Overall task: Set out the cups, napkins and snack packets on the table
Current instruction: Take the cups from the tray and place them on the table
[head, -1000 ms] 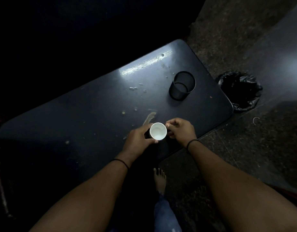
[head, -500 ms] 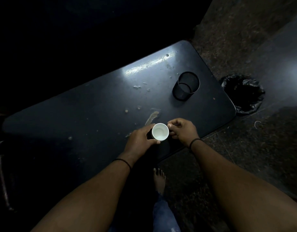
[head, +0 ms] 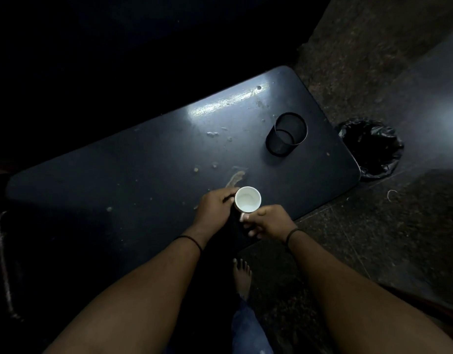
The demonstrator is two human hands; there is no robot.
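A white paper cup (head: pixel 247 203) stands open side up over the near edge of the dark table (head: pixel 118 175). My left hand (head: pixel 215 209) wraps the cup's left side. My right hand (head: pixel 267 222) is just below and to the right of the rim, and its fingers pinch the cup's lower part, which is hidden in shadow. I cannot tell whether the cup rests on the table or is held just above it. No napkins or snack packets show.
A black mesh cylinder (head: pixel 286 135) stands empty near the table's right end. Crumbs and a pale smear (head: pixel 235 178) lie beyond the cup. A black bin bag (head: pixel 371 146) sits on the floor to the right. My bare foot (head: pixel 242 274) is below the table edge.
My right hand has slid from beside the cup's rim down toward me, to the cup's lower part. The left hand stays on the cup.
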